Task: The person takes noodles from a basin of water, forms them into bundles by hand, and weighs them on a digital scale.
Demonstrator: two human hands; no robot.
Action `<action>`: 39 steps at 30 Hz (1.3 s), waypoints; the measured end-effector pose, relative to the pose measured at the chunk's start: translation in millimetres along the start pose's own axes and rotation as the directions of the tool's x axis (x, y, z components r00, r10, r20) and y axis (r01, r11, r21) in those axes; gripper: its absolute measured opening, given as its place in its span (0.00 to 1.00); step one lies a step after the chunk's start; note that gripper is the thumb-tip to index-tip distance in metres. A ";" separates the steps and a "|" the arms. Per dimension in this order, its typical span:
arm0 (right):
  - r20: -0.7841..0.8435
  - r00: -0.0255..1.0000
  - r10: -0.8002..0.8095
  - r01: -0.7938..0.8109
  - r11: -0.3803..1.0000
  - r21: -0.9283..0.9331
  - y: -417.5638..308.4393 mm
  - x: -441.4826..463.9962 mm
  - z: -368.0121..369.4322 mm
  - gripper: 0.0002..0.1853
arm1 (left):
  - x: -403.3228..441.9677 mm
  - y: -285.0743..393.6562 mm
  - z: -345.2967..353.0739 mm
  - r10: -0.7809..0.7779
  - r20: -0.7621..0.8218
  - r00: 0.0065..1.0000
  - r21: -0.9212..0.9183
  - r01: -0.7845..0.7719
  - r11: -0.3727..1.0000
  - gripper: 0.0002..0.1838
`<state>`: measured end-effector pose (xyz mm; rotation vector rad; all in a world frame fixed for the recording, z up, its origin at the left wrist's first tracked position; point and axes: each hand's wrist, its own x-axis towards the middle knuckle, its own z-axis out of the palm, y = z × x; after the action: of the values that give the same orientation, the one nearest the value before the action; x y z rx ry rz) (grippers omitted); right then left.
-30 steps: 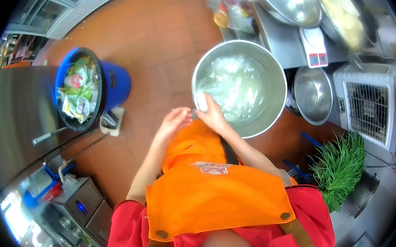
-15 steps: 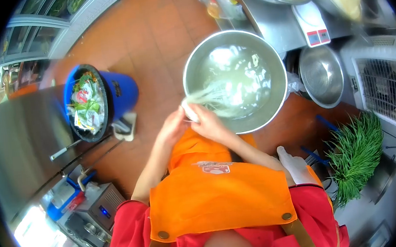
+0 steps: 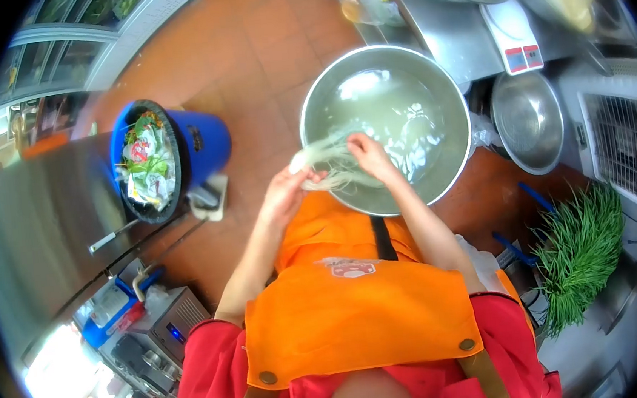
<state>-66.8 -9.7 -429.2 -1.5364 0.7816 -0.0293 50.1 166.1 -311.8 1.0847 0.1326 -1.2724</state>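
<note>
A bundle of thin whitish noodles [image 3: 327,153] hangs over the near left rim of a large round metal basin [image 3: 448,166] holding cloudy water. My left hand [image 3: 287,189] grips the gathered end of the bundle just outside the rim, its fingers closed around it. My right hand [image 3: 369,154] is above the water with its fingers pinched together at the loose strands, which fan out between both hands. Exactly what sits between the right fingertips is too small to see clearly.
Left stands a blue bin [image 3: 207,143] of vegetable scraps and wrappers. At right are a metal bowl [image 3: 529,124], a heap of long green stalks [image 3: 584,251] and a grilled white unit [image 3: 623,146]. A white scale [image 3: 510,34] rests on a steel counter [image 3: 447,44].
My right hand has moved away from my left, out over the basin. The noodle strands are now spread between the hands. My left hand keeps its hold on the gathered end.
</note>
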 end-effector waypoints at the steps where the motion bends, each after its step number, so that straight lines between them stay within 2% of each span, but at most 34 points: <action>1: 0.054 0.999 -0.005 0.009 0.997 -0.072 2.2 11.4 6.2 0.14 | -0.2 -0.1 -0.6 -0.004 -0.005 1.000 0.010 0.005 1.000 0.09; 2: 0.110 0.994 -0.008 0.024 0.989 -0.143 4.9 20.6 11.6 0.16 | 1.1 -0.7 0.2 -0.008 -0.011 1.000 0.021 0.008 1.000 0.09; 5: 0.262 0.951 0.162 -0.169 0.986 0.005 -1.3 31.8 21.3 0.18 | 6.3 -6.4 1.6 0.013 -0.015 1.000 0.057 -0.013 0.998 0.10; 8: 0.103 0.989 0.103 -0.127 0.955 0.268 -3.9 22.1 8.5 0.15 | 10.8 -0.5 9.0 0.002 0.008 1.000 0.009 -0.002 1.000 0.10; 11: -0.024 0.993 0.115 -0.085 0.842 0.533 -49.6 -11.5 -37.9 0.13 | 17.9 10.2 25.8 -0.034 0.083 0.996 -0.095 0.042 0.995 0.12; 14: -0.010 0.999 -0.038 0.039 0.985 0.168 -99.8 -38.6 -81.9 0.11 | 36.5 10.3 27.8 -0.119 0.170 0.978 -0.129 0.142 0.981 0.17; 17: 0.042 0.973 -0.227 0.229 0.973 -0.040 -138.5 -59.3 -69.8 0.08 | 49.8 8.9 38.1 -0.223 0.186 0.957 -0.151 0.252 0.956 0.22; 18: 0.065 0.952 -0.299 0.304 0.948 -0.091 -145.5 -64.9 -59.8 0.07 | 50.0 9.7 46.6 -0.242 0.139 0.960 -0.164 0.264 0.950 0.22; 19: 0.117 0.891 -0.438 0.451 0.833 -0.321 -147.2 -70.3 -50.9 0.06 | 47.8 12.3 58.7 -0.260 0.089 0.962 -0.178 0.272 0.946 0.21; 20: 0.202 0.814 -0.544 0.561 0.646 -0.518 -146.7 -76.9 -41.8 0.04 | 47.1 13.3 66.2 -0.277 0.035 0.960 -0.192 0.279 0.941 0.21; 22: 0.196 0.758 -0.622 0.611 0.573 -0.546 -134.9 -91.6 -20.3 0.04 | 58.9 4.1 44.5 -0.225 0.109 0.968 -0.082 0.234 0.969 0.15; 23: 0.272 0.810 -0.519 0.583 0.666 -0.465 -132.1 -99.3 -19.2 0.04 | 61.1 3.3 35.2 -0.184 0.175 0.967 -0.059 0.197 0.979 0.14; 24: 0.219 0.866 -0.450 0.500 0.797 -0.339 -124.8 -102.5 -19.8 0.05 | 61.0 3.5 30.7 -0.142 0.240 0.960 -0.041 0.156 0.987 0.12; 25: 0.182 0.912 -0.367 0.400 0.895 -0.198 -109.5 -104.2 -22.9 0.06 | 50.3 14.7 43.1 -0.122 0.170 0.978 -0.090 0.139 0.986 0.09; 26: 0.162 0.948 -0.274 0.286 0.957 -0.050 -93.2 -105.3 -28.1 0.07 | 47.4 21.0 45.9 -0.105 0.189 0.976 -0.101 0.125 0.987 0.09; 27: 0.128 0.983 -0.135 0.134 0.991 0.017 -77.0 -99.0 -40.6 0.10 | 44.0 25.9 45.0 -0.087 0.205 0.975 -0.115 0.113 0.987 0.09; 28: 0.055 0.997 -0.050 0.052 0.998 -0.032 -56.2 -91.0 -53.7 0.11 | 41.1 31.6 46.5 -0.068 0.222 0.973 -0.128 0.098 0.987 0.09; 29: -0.036 0.999 -0.033 0.029 0.993 -0.112 -33.5 -81.9 -65.9 0.12 | 37.7 39.2 56.2 -0.078 0.188 0.979 -0.133 0.104 0.986 0.10; 30: -0.079 0.993 -0.088 0.076 0.986 -0.146 -30.3 -74.2 -80.6 0.13 | 39.7 42.6 60.1 -0.076 0.201 0.977 -0.151 0.107 0.983 0.10; 31: -0.161 0.977 -0.138 0.094 0.962 -0.257 -21.9 -63.2 -90.3 0.14 | 44.3 45.8 63.0 -0.074 0.213 0.974 -0.168 0.111 0.979 0.10; 34: -0.148 0.981 -0.122 0.044 0.895 -0.444 -34.6 -38.9 -112.5 0.14 | 51.6 60.3 87.6 -0.067 0.257 0.964 -0.187 0.118 0.975 0.09; 37: -0.076 0.992 -0.100 0.061 0.913 -0.403 -43.5 -23.4 -111.7 0.13 | 56.7 75.3 108.7 -0.043 0.329 0.943 -0.188 0.110 0.976 0.09; 39: -0.064 0.996 -0.058 0.047 0.984 -0.170 -57.2 -20.6 -106.4 0.12 | 58.6 83.1 120.5 -0.028 0.332 0.943 -0.160 0.086 0.983 0.09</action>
<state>-106.4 -97.3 -353.2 -1.7240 0.8145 -0.0568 82.5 31.5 -236.4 0.7126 0.0201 -1.4492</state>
